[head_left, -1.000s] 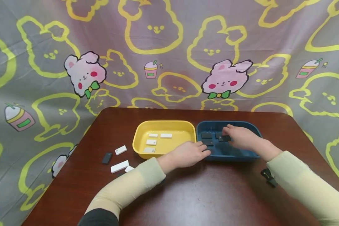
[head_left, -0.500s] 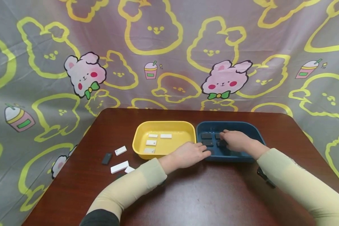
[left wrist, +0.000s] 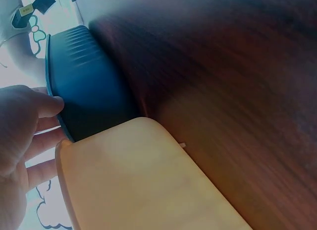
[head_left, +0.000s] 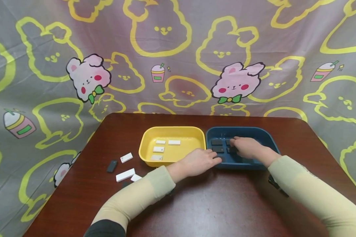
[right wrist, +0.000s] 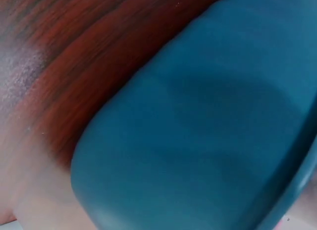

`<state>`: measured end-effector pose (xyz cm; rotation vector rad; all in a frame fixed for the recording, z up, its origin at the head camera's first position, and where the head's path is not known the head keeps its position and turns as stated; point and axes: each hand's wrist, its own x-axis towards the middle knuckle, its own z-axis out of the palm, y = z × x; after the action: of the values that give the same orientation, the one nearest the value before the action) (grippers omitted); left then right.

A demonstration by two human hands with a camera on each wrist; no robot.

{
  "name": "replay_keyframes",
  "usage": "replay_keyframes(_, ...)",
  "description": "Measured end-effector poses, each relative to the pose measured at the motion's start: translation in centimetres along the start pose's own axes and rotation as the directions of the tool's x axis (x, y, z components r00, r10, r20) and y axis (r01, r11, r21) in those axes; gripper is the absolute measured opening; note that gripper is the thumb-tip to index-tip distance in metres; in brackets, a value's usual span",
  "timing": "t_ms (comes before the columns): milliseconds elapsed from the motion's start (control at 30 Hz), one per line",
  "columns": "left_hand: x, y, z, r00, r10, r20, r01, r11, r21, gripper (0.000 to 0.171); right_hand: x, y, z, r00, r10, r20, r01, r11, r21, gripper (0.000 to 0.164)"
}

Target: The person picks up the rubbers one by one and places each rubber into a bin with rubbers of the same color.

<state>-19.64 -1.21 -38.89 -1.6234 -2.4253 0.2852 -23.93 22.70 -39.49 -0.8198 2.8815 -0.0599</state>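
The blue plastic bin (head_left: 243, 166) stands on the right, with several flat black blocks (head_left: 217, 142) in rows at its left end. My left hand (head_left: 197, 162) is at its near left corner; in the left wrist view the thumb (left wrist: 52, 106) lies over the outer wall and the fingers go behind the rim. Inside the bin my right hand (head_left: 247, 147) holds a small black block (head_left: 232, 150) low, beside the other blocks. The right wrist view is filled mostly by the bin's outer wall (right wrist: 188, 141), and that hand's fingers are hidden there.
A yellow bin (head_left: 192, 131) with several white blocks (head_left: 158, 149) adjoins the blue one on the left. Loose white blocks (head_left: 125, 175) and a black block (head_left: 111, 166) lie on the brown table (head_left: 207, 204) at left. A patterned cloth (head_left: 178, 65) hangs behind.
My right hand has moved slightly left and down with the black block, bringing it in line with the row of blocks. My left hand has stayed at the bin's corner.
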Motion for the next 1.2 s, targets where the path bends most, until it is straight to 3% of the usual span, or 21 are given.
replay_keyframes(233, 0.0, 0.0, 0.1, 1.0, 0.005, -0.014, -0.005, 1.0, 0.013, 0.025, -2.0, 0.5, -1.3, 0.994, -0.003, -0.111, 0.009, 0.998, 0.054, 0.023)
replay_keyframes(400, 0.0, 0.1, 0.3, 1.0, 0.0, -0.029, 0.0, 1.0, 0.023, 0.023, -5.2, 0.3, -3.0, 0.981, 0.007, -0.194, 0.018, 0.992, 0.128, 0.02)
replay_keyframes(567, -0.1, 0.1, 0.4, 0.999, -0.008, -0.037, 0.009, 0.999, 0.037, 0.022, -8.9, 0.1, -4.1, 0.968, 0.04, -0.246, -0.014, 0.994, 0.107, 0.019)
replay_keyframes(733, -0.1, 0.1, 0.3, 0.999, -0.009, -0.042, 0.01, 0.999, 0.033, 0.022, -12.5, 0.0, -4.0, 0.967, 0.151, -0.206, -0.121, 0.981, 0.151, 0.026)
replay_keyframes(933, 0.0, 0.2, 0.2, 0.999, -0.002, -0.032, 0.002, 1.0, 0.026, 0.023, -15.8, 0.8, -1.7, 0.954, 0.282, -0.097, -0.248, 0.931, 0.27, 0.025)
replay_keyframes(1067, 0.0, 0.2, 0.1, 1.0, -0.003, -0.029, 0.003, 1.0, 0.016, 0.022, -17.1, 1.5, 0.3, 0.947, 0.314, -0.067, -0.283, 0.914, 0.291, 0.024)
replay_keyframes(1200, -0.1, 0.1, 0.0, 1.0, -0.006, -0.03, 0.006, 1.0, 0.012, 0.021, -17.7, 1.8, 1.7, 0.948, 0.313, -0.057, -0.285, 0.916, 0.282, 0.035)
